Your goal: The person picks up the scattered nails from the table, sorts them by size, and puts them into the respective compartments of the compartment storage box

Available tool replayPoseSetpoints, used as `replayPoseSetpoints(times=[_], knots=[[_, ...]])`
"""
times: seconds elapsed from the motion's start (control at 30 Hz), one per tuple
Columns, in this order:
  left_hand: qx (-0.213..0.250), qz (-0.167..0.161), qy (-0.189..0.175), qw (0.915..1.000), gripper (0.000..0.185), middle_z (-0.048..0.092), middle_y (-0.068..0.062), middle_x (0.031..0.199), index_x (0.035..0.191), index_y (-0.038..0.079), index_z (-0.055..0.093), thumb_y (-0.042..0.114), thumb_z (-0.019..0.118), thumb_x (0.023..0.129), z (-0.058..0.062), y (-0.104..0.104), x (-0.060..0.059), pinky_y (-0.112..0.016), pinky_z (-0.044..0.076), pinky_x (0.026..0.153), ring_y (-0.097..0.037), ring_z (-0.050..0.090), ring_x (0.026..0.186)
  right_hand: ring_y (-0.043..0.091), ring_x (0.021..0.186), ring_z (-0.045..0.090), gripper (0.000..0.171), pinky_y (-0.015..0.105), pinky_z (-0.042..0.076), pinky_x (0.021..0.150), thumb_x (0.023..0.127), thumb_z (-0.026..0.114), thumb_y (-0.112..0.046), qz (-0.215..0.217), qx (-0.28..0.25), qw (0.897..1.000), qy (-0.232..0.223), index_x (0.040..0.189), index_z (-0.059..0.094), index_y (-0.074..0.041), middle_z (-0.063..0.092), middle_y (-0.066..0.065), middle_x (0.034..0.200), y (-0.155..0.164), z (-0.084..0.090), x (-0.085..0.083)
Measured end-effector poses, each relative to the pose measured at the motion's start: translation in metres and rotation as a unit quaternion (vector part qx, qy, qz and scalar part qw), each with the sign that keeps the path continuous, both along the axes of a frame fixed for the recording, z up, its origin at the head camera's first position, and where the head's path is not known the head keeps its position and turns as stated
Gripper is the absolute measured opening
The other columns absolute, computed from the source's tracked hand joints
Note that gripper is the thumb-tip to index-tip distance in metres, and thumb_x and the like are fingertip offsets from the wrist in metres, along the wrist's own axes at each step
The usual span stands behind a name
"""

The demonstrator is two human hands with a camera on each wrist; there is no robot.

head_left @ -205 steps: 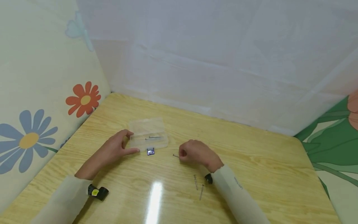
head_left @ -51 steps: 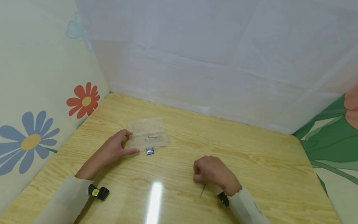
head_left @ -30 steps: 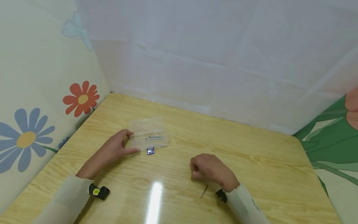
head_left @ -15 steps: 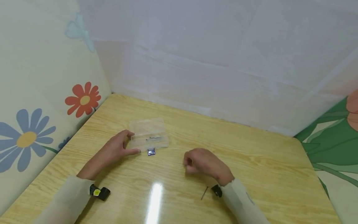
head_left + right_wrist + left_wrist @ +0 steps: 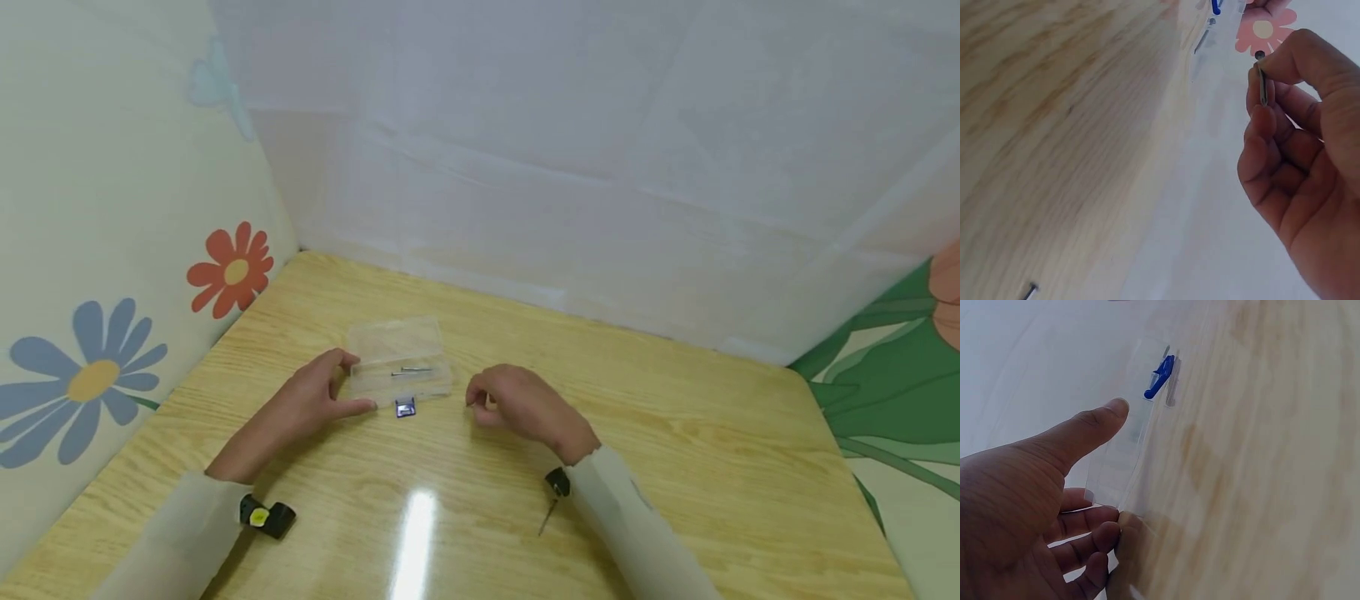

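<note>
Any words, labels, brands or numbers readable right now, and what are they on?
No text can be read.
Yellow sticker on the black left-wrist strap: any print too small.
Right sleeve: faint mark, too blurred to read.
Clear box and its blue clasp: no lettering I can make out.

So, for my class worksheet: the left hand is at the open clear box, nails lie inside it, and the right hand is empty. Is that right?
Not quite: the right hand isn't empty. The right wrist view shows that it pinches a nail. The rest stands: the left hand is at the open clear box, and nails lie inside it.
</note>
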State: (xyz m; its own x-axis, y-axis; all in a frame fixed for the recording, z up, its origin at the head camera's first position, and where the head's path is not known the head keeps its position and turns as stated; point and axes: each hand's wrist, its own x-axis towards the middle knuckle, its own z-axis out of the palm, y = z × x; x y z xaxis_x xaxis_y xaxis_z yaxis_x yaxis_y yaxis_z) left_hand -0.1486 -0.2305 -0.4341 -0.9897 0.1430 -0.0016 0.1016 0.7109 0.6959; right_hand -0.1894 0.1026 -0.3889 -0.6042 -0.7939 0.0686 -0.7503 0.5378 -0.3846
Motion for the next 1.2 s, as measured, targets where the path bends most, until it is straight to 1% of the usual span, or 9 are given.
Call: replayPoseSetpoints(times=[0.23,0.37,0.53,0.63,0.83,0.93,1.07,1.2], knots=[[-0.003,0.003,-0.003,1.0000,0.081,0.053,-0.011,0.095,0.137,-0.005,0.050,0.042,0.088,0.082,0.001,0.000,0.001,-0.037,0.040,0.065,-0.024,0.048,0.078,0.010,0.086,0.062,0.017,0.023,0.049,0.077,0.092,0.065,-0.002,0.020,-0.020,0.999,0.041,0.101,0.076,-0.010,0.068,-0.007,0.095,-0.017,-0.001,-0.012],[-0.006,0.004,-0.002,1.0000,0.081,0.055,-0.012,0.100,0.137,-0.005,0.050,0.042,0.088,0.083,0.001,-0.001,0.002,-0.038,0.040,0.066,-0.025,0.049,0.080,0.010,0.086,0.060,0.016,0.023,0.048,0.078,0.094,0.064,-0.004,0.024,-0.018,0.999,0.046,0.102,0.076,-0.010,0.069,-0.006,0.095,-0.026,-0.001,-0.019],[-0.007,0.002,0.002,1.0000,0.081,0.056,-0.014,0.106,0.136,-0.005,0.050,0.041,0.088,0.083,0.001,-0.001,0.002,-0.038,0.041,0.067,-0.026,0.049,0.082,0.012,0.089,0.062,0.016,0.025,0.049,0.080,0.094,0.065,-0.004,0.026,-0.023,0.998,0.048,0.104,0.076,-0.009,0.070,-0.004,0.097,-0.036,0.000,-0.026],[-0.006,0.001,0.003,1.0000,0.081,0.056,-0.014,0.103,0.136,-0.005,0.050,0.042,0.088,0.082,0.000,-0.001,0.001,-0.038,0.041,0.067,-0.026,0.049,0.081,0.014,0.091,0.063,0.014,0.026,0.049,0.082,0.095,0.066,-0.004,0.027,-0.020,0.998,0.055,0.105,0.076,-0.008,0.069,-0.003,0.098,-0.042,0.001,-0.030],[-0.002,0.000,0.005,1.0000,0.079,0.053,-0.011,0.096,0.136,-0.005,0.051,0.040,0.089,0.082,0.000,0.001,0.000,-0.038,0.041,0.066,-0.024,0.048,0.079,0.009,0.095,0.061,0.012,0.024,0.049,0.085,0.100,0.066,-0.012,0.028,-0.007,0.997,0.078,0.108,0.075,-0.012,0.070,-0.005,0.103,-0.050,0.003,-0.036],[0.000,-0.002,0.005,1.0000,0.079,0.053,-0.011,0.094,0.136,-0.005,0.051,0.039,0.089,0.082,0.000,0.002,-0.001,-0.038,0.041,0.066,-0.024,0.048,0.078,0.008,0.096,0.062,0.013,0.023,0.049,0.084,0.102,0.064,-0.013,0.028,-0.008,0.997,0.072,0.108,0.075,-0.013,0.070,-0.006,0.104,-0.048,0.005,-0.037],[0.001,-0.007,0.006,1.0000,0.079,0.053,-0.011,0.094,0.136,-0.005,0.050,0.039,0.088,0.083,0.000,0.004,-0.001,-0.037,0.041,0.065,-0.024,0.048,0.078,0.007,0.092,0.061,0.014,0.024,0.049,0.081,0.102,0.062,-0.014,0.018,-0.003,0.998,0.058,0.107,0.075,-0.013,0.069,-0.007,0.102,-0.039,0.006,-0.035],[0.001,-0.010,0.010,0.9999,0.079,0.053,-0.010,0.092,0.135,-0.007,0.050,0.038,0.088,0.083,0.002,0.003,-0.002,-0.037,0.040,0.065,-0.024,0.048,0.078,0.007,0.091,0.062,0.012,0.025,0.050,0.080,0.102,0.064,-0.015,0.009,-0.001,0.999,0.050,0.107,0.075,-0.013,0.069,-0.006,0.101,-0.030,0.007,-0.033]])
